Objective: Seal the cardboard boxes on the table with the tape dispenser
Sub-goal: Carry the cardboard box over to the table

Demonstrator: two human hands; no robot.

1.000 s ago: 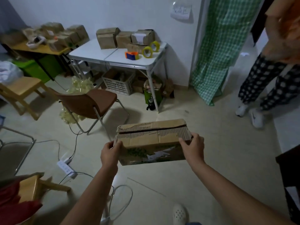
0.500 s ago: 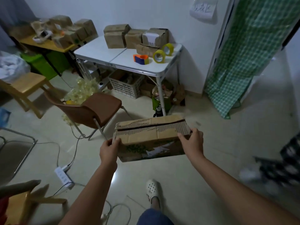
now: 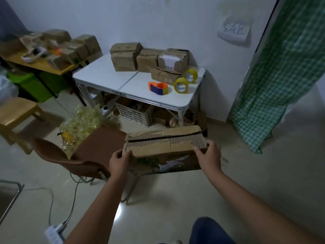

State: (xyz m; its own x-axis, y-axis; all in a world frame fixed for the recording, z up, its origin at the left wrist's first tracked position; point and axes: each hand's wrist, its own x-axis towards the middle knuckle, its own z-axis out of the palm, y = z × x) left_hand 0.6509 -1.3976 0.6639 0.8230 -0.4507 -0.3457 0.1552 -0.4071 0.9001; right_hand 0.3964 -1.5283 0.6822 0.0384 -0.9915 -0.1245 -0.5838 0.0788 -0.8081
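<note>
Both hands carry one cardboard box (image 3: 163, 148) in mid-air, above the floor and just in front of the white folding table (image 3: 109, 76). Left hand (image 3: 118, 162) grips the box's left end, fingers curled round the corner, thumb on the near face. Right hand (image 3: 209, 158) grips the right end the same way, fingers wrapped over the top edge. Box top flaps are closed but untaped, w/ torn paper showing bare corrugation along the seam; the near side has a green printed picture.

On the table: 1 tape dispenser (image 3: 158, 88) (orange and blue, roll loaded) near the front right; 2 yellow tape rolls standing on edge, front roll (image 3: 181, 85) just beside the dispenser and rear roll (image 3: 190, 75) behind it, close together. Also 4 small cardboard boxes at the back: left one (image 3: 124, 57), middle one (image 3: 146, 60), one w/ a white label (image 3: 173, 59), and a low one (image 3: 165, 76) in front, next to the rolls.

A brown chair (image 3: 79, 155) stands left of the held box, partly under it from this view. A white basket (image 3: 135, 112) sits under the table. More boxes are piled on a yellow table (image 3: 51, 66) at far left (count unclear, blurred). A green checked curtain (image 3: 281, 76) hangs at right. A power strip (image 3: 53, 234) lies on the floor bottom left.
</note>
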